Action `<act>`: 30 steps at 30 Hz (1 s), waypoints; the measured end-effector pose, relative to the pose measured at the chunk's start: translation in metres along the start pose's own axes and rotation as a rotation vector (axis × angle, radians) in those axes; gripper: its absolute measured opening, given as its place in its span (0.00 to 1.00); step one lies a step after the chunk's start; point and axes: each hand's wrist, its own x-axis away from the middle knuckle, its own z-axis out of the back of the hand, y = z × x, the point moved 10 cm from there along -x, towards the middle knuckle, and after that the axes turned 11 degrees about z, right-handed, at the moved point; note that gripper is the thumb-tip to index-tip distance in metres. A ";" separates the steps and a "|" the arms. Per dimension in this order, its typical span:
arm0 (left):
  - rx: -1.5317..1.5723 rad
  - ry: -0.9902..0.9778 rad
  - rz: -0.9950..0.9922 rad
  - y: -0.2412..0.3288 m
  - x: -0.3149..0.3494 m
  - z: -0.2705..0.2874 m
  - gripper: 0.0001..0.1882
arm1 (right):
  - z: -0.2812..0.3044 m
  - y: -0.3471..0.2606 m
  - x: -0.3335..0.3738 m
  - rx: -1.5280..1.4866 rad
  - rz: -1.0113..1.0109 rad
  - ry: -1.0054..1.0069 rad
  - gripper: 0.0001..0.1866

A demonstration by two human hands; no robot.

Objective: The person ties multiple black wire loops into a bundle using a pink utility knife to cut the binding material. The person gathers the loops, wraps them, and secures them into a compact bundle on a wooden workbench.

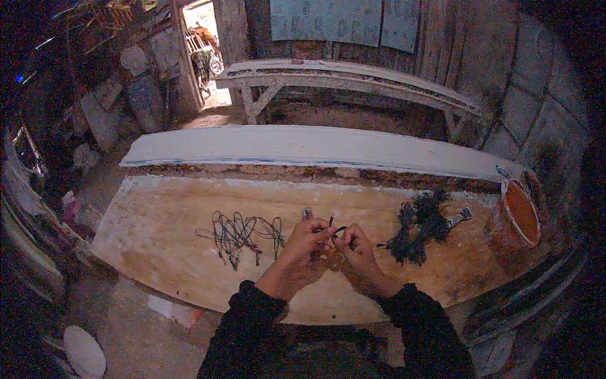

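Above the middle of the wooden tabletop (189, 259), my left hand (303, 249) and my right hand (358, 249) are close together with fingers pinched. Between them is a short, thin black cord (339, 230), its ends sticking up past the fingertips; each hand grips part of it. A small greyish object (307, 213) shows just beyond my left hand, too blurred to name. Left of my hands lie several looped thin dark cords (237, 237). To the right sits a tangled heap of black cords (420, 227), with a pale-ended bundle (462, 216) at its right side.
An orange bucket (522, 211) with a pale rim stands at the table's right end. Along the far edge runs a long white board (303, 144). Farther back are a whitish bench (353, 74) and a bright doorway (205, 57). A pale round object (84, 351) is low at left.
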 end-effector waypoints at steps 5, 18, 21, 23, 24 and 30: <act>-0.220 0.039 -0.108 0.010 -0.003 0.006 0.05 | -0.001 -0.003 0.002 0.021 0.012 0.002 0.10; -0.457 -0.079 -0.231 0.009 0.004 -0.018 0.34 | 0.029 0.004 -0.008 0.156 -0.132 0.175 0.07; -0.323 -0.118 -0.099 -0.009 0.011 -0.033 0.35 | 0.043 0.007 -0.016 0.033 -0.047 0.215 0.08; -0.224 -0.163 -0.044 -0.018 0.007 -0.031 0.33 | 0.055 0.006 -0.020 0.037 0.039 0.257 0.09; -0.206 -0.156 -0.021 -0.018 0.008 -0.031 0.32 | 0.057 0.007 -0.019 0.055 -0.001 0.253 0.09; -0.129 -0.038 -0.052 -0.001 0.006 -0.012 0.25 | 0.073 0.000 -0.016 0.119 0.020 0.405 0.11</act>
